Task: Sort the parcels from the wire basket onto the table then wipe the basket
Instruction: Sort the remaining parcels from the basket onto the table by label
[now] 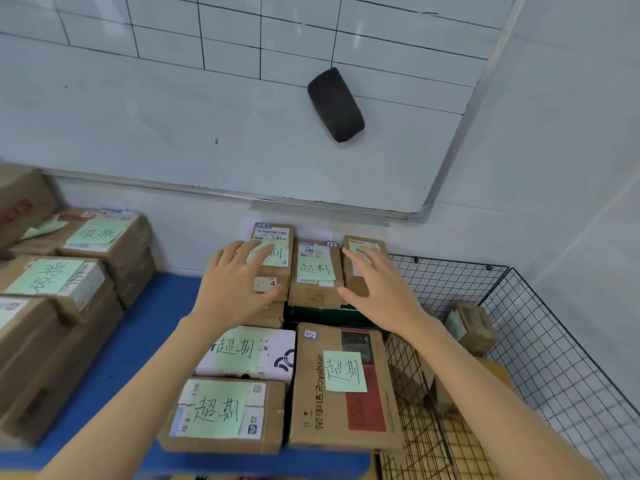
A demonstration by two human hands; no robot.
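Note:
Cardboard parcels with green notes lie on the blue table. Three narrow parcels stand side by side at the back by the wall. My left hand rests flat with spread fingers on the left one. The middle parcel is untouched between my hands. My right hand lies with straight fingers on the right parcel. The black wire basket stands at the table's right end with a few parcels inside.
Nearer me lie a Royalstar box, a white parcel and a brown parcel. A second stack of labelled boxes fills the table's left. A whiteboard with a black eraser hangs above on the wall.

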